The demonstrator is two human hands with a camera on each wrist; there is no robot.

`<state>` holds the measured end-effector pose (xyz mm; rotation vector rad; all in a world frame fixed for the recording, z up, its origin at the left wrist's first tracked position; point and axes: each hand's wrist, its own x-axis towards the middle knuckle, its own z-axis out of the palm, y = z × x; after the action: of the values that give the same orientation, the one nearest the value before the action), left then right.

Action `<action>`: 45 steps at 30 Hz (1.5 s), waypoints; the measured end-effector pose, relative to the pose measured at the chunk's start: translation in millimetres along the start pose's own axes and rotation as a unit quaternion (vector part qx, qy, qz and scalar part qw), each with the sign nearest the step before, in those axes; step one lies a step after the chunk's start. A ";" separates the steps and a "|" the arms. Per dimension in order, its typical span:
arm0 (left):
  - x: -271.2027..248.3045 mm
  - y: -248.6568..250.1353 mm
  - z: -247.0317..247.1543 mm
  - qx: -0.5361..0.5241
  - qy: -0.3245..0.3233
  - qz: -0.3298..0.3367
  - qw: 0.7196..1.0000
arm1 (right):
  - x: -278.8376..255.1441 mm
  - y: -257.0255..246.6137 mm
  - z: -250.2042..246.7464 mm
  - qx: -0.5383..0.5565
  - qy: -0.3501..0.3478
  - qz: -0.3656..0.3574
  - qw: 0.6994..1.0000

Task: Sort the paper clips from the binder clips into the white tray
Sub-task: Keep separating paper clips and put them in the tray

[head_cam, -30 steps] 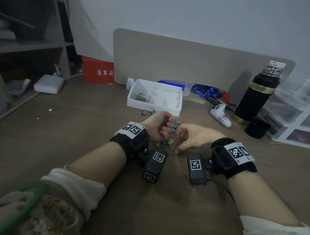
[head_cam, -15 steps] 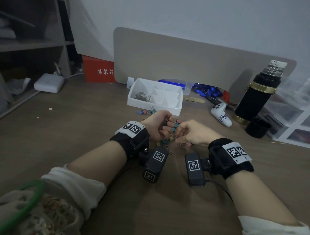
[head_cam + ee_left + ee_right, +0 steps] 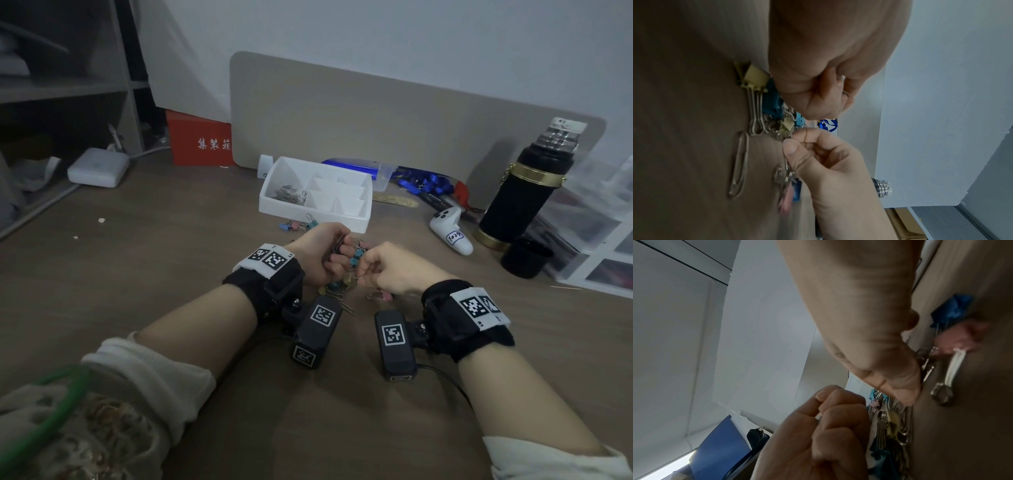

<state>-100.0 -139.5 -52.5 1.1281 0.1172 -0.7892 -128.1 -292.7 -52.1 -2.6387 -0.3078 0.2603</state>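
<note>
The white tray [image 3: 346, 219] stands just beyond my hands, with paper clips [image 3: 289, 197] in its left compartment. A mixed pile of clips [image 3: 342, 284] lies on the table between my hands. My left hand [image 3: 337, 251] is a fist gripping a bunch of paper clips [image 3: 845, 93], whose wires stick out of it. My right hand [image 3: 364, 272] pinches a thin paper clip [image 3: 786, 160] between thumb and forefinger, right over the pile and close to the left hand. A yellow binder clip [image 3: 754, 76] and a loose paper clip [image 3: 739, 165] lie on the table.
Several coloured binder clips [image 3: 298, 225] lie at the tray's front left. A pink binder clip [image 3: 383, 295] lies under my right hand. A white controller [image 3: 450, 236], a black flask [image 3: 520, 202] and its black cup [image 3: 525, 257] stand to the right. A beige board [image 3: 394, 116] leans behind.
My right hand has lifted off the pile and moved a little toward my left hand, uncovering the pink binder clip. The left hand has stayed put.
</note>
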 end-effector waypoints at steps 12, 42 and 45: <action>-0.8 0.5 0.3 -0.004 0.003 0.000 1.000 | 1.9 -3.9 1.7 -0.115 0.009 0.001 0.993; -5.8 -1.1 2.7 -0.009 -0.037 -0.003 0.999 | 0.3 -20.1 6.4 0.175 0.261 -0.163 0.935; -7.2 -0.8 1.7 -0.026 -0.023 0.011 0.999 | 4.0 -16.5 6.6 0.137 0.294 -0.155 0.933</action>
<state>-106.2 -137.4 -49.0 1.0599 0.0864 -0.7869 -128.6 -274.5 -50.6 -2.2173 -0.4339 -0.5447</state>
